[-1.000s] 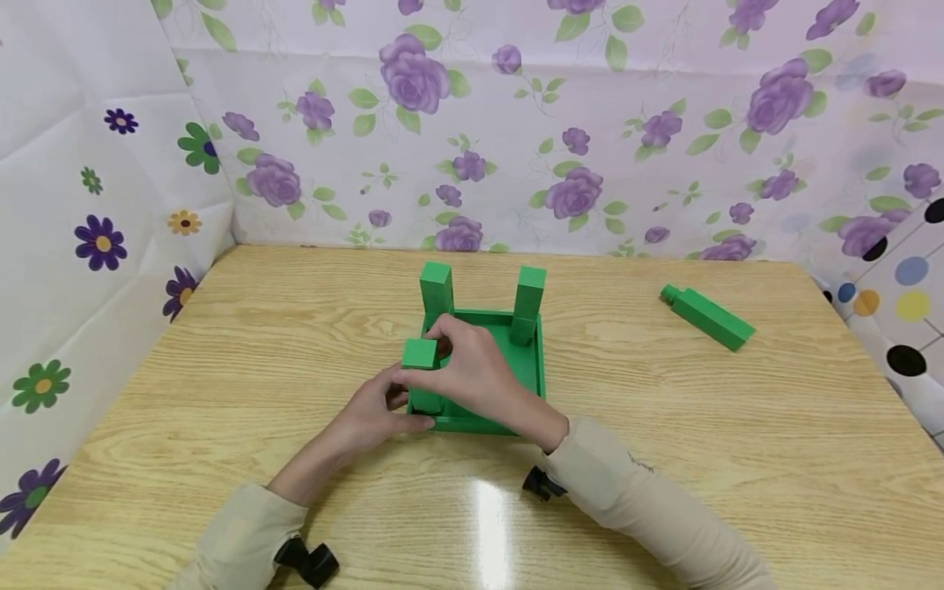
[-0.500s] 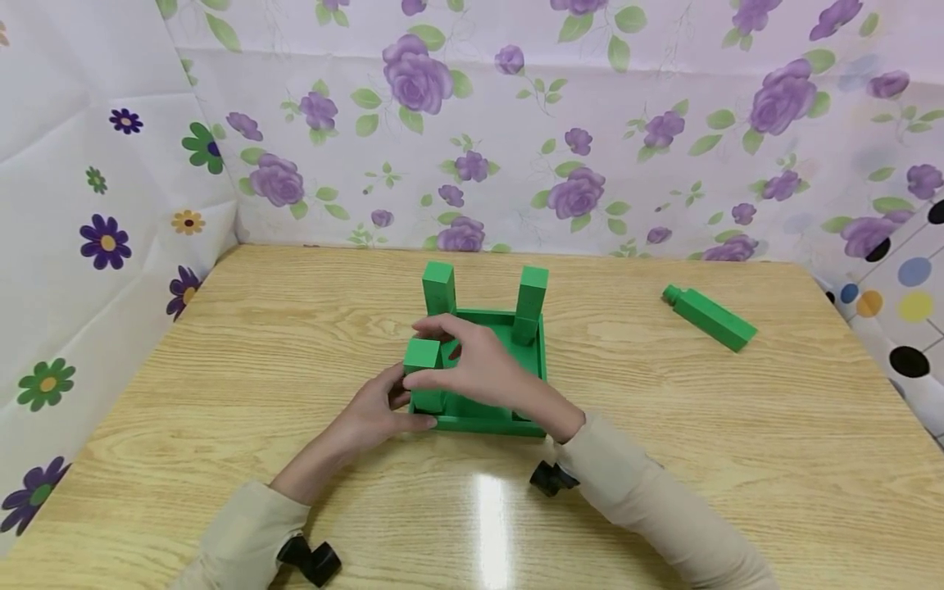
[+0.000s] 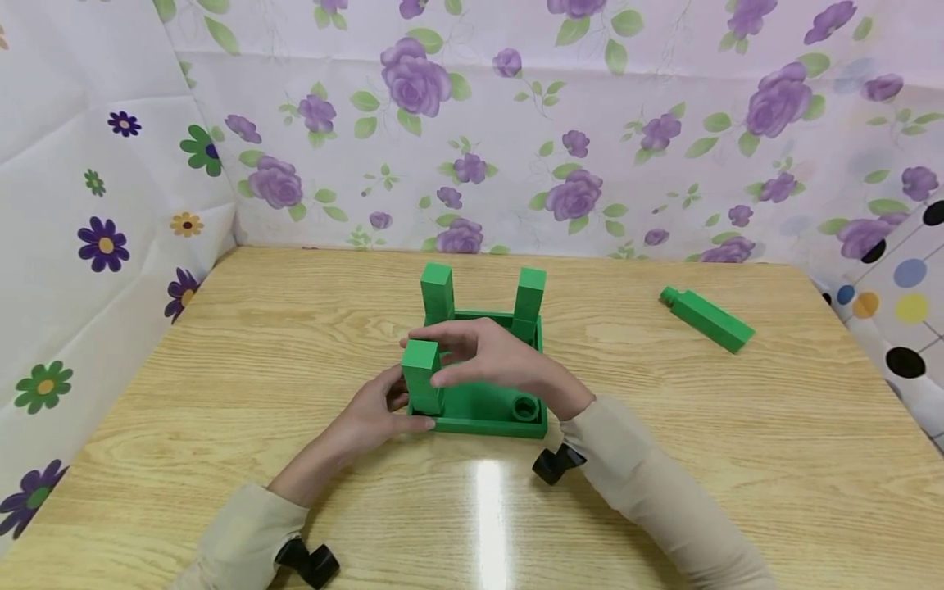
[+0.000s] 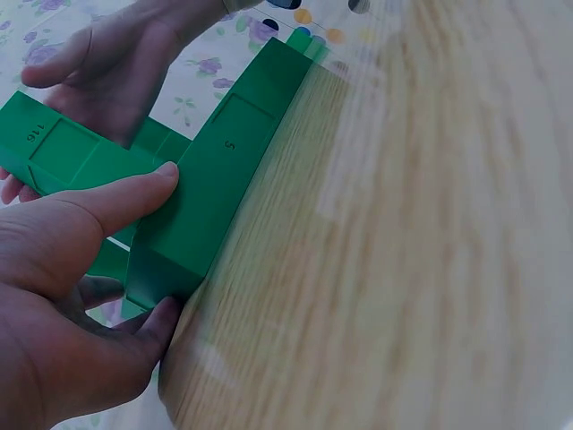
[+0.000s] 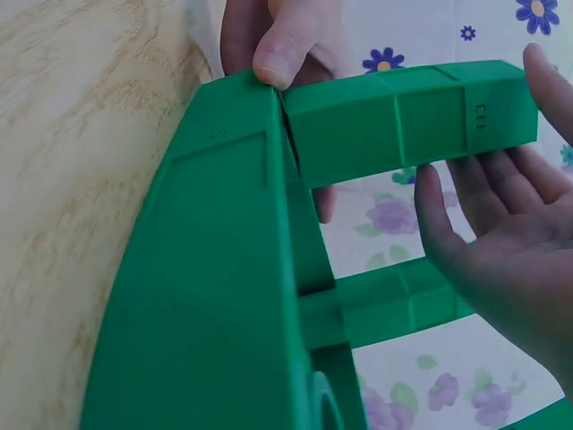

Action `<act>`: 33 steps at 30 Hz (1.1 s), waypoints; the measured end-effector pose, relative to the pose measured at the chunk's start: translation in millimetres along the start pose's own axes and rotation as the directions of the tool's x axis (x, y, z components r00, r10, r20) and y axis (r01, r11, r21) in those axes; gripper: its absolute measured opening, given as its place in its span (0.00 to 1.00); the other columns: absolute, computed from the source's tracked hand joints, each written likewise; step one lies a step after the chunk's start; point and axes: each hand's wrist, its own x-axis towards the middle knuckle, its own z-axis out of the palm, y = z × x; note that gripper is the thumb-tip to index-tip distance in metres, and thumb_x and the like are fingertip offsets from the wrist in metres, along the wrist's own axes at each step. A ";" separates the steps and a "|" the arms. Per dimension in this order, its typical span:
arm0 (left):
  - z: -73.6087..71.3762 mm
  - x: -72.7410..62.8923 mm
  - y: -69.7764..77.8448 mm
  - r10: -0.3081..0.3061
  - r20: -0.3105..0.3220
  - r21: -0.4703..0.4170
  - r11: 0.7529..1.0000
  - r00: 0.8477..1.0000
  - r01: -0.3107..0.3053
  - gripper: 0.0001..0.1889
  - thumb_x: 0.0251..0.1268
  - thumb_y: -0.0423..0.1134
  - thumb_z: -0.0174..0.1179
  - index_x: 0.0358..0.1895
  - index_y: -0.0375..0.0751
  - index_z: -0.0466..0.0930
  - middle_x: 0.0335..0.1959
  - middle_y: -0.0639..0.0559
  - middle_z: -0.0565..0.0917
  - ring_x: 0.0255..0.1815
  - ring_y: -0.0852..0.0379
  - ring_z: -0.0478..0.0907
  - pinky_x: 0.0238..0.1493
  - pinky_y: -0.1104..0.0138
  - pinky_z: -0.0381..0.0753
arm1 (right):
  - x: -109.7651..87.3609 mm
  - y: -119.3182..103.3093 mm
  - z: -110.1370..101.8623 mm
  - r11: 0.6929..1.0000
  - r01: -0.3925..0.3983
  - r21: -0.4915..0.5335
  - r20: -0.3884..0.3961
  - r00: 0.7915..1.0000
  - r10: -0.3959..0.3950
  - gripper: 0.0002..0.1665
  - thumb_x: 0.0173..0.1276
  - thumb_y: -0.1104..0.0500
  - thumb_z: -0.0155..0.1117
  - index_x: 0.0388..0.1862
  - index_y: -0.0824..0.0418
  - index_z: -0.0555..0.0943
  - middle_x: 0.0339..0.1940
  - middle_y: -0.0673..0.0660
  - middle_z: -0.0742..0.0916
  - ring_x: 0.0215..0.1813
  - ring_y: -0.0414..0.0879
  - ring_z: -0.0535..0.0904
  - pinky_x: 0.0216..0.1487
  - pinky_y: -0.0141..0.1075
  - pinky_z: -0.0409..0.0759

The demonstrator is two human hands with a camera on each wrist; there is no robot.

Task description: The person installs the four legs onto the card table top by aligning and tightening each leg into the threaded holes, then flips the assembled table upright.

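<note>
A square green tray-like frame (image 3: 487, 428) lies on the table with square posts standing upright at three corners. My left hand (image 3: 372, 416) grips its front left corner, thumb (image 4: 143, 199) on the outer wall and fingertips at the bottom edge. My right hand (image 3: 505, 358) is around the front left post (image 3: 422, 375) with fingers extended. In the right wrist view its fingers lie along one side of that post (image 5: 421, 121), while the thumb stands off near the top end. The front right corner shows a round socket (image 3: 525, 409) without a post.
A back left post (image 3: 438, 295) and a back right post (image 3: 529, 295) rise close beyond the right hand. A loose green post (image 3: 711, 321) with a round threaded end lies at the right of the wooden table (image 3: 664, 459). Flowered cloth (image 3: 516, 123) hangs behind.
My right hand's fingers have spread from their grip on the front left post, and its wrist has moved slightly right and up, uncovering the front right socket. The left hand keeps its place.
</note>
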 end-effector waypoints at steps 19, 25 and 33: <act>0.2 0.4 -0.2 -0.007 0.001 -0.005 1.000 1.000 0.007 0.39 0.57 0.34 0.70 0.71 0.38 0.61 0.63 0.41 0.71 0.63 0.43 0.70 0.62 0.54 0.71 | 15.8 9.8 -1.5 0.986 0.018 0.166 0.121 0.992 -0.039 0.31 0.63 0.71 0.66 0.66 0.69 0.71 0.60 0.60 0.81 0.59 0.52 0.78 0.60 0.45 0.75; 0.7 1.7 -0.2 0.000 0.010 -0.021 1.000 1.000 0.000 0.40 0.56 0.34 0.71 0.71 0.39 0.60 0.65 0.41 0.70 0.63 0.44 0.71 0.60 0.56 0.73 | 12.4 7.5 4.3 0.998 -0.003 0.055 0.006 1.000 0.002 0.28 0.61 0.66 0.70 0.61 0.67 0.75 0.52 0.55 0.84 0.52 0.49 0.81 0.54 0.42 0.79; 0.6 1.5 -0.2 0.005 0.004 -0.026 1.000 1.000 -0.005 0.40 0.55 0.33 0.71 0.71 0.39 0.61 0.61 0.42 0.72 0.61 0.45 0.72 0.59 0.57 0.74 | 9.2 4.2 12.3 0.988 -0.010 -0.151 -0.125 0.992 -0.009 0.25 0.59 0.58 0.74 0.55 0.59 0.78 0.46 0.50 0.83 0.49 0.42 0.78 0.54 0.36 0.77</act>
